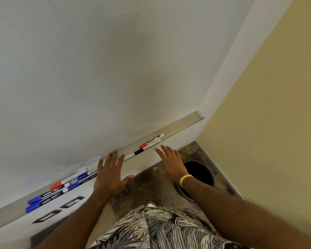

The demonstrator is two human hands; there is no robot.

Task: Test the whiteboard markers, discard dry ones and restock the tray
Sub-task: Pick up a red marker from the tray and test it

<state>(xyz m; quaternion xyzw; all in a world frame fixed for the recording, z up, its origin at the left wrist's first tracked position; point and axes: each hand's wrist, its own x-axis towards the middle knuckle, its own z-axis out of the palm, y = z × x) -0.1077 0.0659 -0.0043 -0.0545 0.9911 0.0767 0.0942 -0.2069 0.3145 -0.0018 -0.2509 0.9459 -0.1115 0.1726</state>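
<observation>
A whiteboard (pixel 97 69) fills the upper view, with a metal tray (pixel 183 125) along its bottom edge. On the tray's right part lie a red-capped marker (pixel 151 141) and a black-capped marker (pixel 145 149). Several blue-capped and red-capped markers (pixel 61 187) lie bunched on the tray at the left. My left hand (pixel 111 174) is spread flat, fingers straight, its fingertips over the tray's edge between the two groups. My right hand (pixel 171 163) is also flat and empty, just below the two right markers. It wears a yellow wristband.
A round black bin (pixel 199 172) stands on the floor in the corner under my right wrist. A yellow wall (pixel 267 105) closes the right side. Dark rectangular plates (pixel 72 202) sit on the wall below the tray.
</observation>
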